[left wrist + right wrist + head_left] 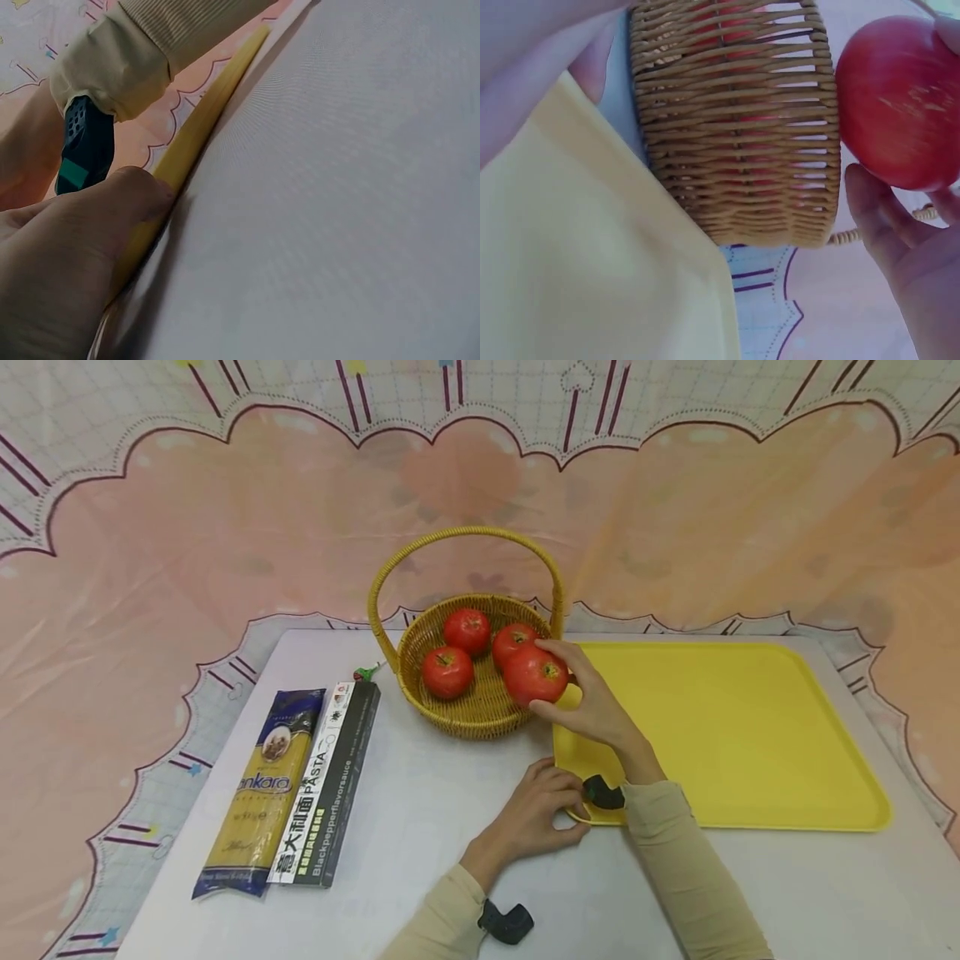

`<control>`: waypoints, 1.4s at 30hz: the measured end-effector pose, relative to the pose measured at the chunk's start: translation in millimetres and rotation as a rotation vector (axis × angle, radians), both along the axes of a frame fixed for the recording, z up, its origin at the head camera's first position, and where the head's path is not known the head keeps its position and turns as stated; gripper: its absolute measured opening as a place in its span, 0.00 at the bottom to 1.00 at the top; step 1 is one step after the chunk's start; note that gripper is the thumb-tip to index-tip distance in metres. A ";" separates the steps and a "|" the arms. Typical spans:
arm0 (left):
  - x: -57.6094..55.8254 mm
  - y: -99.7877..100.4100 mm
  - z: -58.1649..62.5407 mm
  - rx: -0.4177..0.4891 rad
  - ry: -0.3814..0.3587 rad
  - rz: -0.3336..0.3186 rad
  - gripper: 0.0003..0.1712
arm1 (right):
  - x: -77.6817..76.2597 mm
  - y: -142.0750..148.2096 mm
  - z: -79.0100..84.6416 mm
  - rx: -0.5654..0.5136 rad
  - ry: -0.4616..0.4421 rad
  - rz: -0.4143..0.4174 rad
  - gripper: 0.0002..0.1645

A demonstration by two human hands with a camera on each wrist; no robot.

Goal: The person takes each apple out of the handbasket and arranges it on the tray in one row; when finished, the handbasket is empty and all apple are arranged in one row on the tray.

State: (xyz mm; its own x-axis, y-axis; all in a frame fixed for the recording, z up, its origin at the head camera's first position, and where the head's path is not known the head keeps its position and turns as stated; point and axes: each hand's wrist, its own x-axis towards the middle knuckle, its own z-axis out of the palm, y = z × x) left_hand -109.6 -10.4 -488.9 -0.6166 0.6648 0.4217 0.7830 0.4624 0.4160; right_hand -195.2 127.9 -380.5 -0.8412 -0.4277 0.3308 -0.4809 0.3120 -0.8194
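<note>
My right hand grips a red apple between thumb and fingers, over the right rim of a woven basket. In the right wrist view this apple shows beyond the basket's rim, fingertips against its side. Inside the basket lie three other red apples. My left hand holds the near left corner of a yellow tray. The left wrist view has the thumb against the tray's edge; the other fingers are hidden there.
To the left lie a yellow-and-blue pasta packet and a black-and-white pasta box, side by side. A small green-and-red item sits behind the box. The basket's tall handle arches above it. A patterned cloth hangs behind the white table.
</note>
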 end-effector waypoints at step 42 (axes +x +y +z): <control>0.2 -0.2 3.7 0.028 -0.123 -0.019 0.04 | -17.1 49.4 -34.8 0.014 0.028 -0.299 0.43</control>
